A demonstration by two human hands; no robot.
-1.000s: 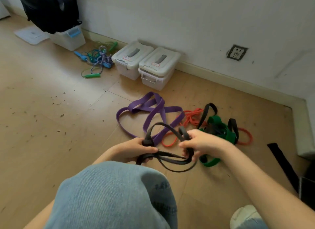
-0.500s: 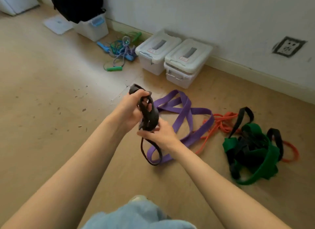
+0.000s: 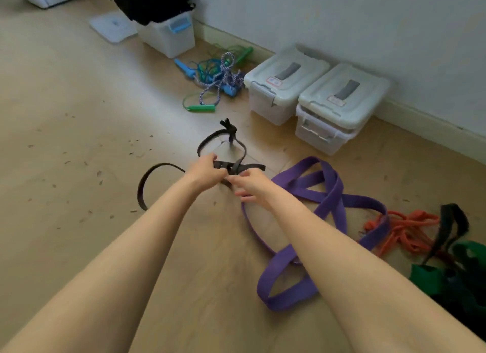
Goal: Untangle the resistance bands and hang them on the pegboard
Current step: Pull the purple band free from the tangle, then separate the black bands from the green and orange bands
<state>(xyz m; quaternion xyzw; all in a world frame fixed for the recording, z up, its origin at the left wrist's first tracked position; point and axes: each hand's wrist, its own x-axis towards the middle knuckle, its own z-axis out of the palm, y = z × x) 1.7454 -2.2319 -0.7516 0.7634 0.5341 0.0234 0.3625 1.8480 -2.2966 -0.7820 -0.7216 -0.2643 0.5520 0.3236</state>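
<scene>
Three white plastic bins are sitting along the wall: an open one (image 3: 168,34) with dark cloth spilling over its rim, then two lidded ones (image 3: 285,84) (image 3: 339,108) whose contents I cannot see. A tangle of jump ropes (image 3: 215,76) is lying between them. On the floor (image 3: 65,142), the left hand (image 3: 206,170) is gripping one black band (image 3: 232,166) in curled fingers, while the right hand (image 3: 249,185) is pinching it just beside. Further right, one purple band (image 3: 334,203), an orange one (image 3: 402,229) and a green-and-black heap (image 3: 455,271) are lying.
</scene>
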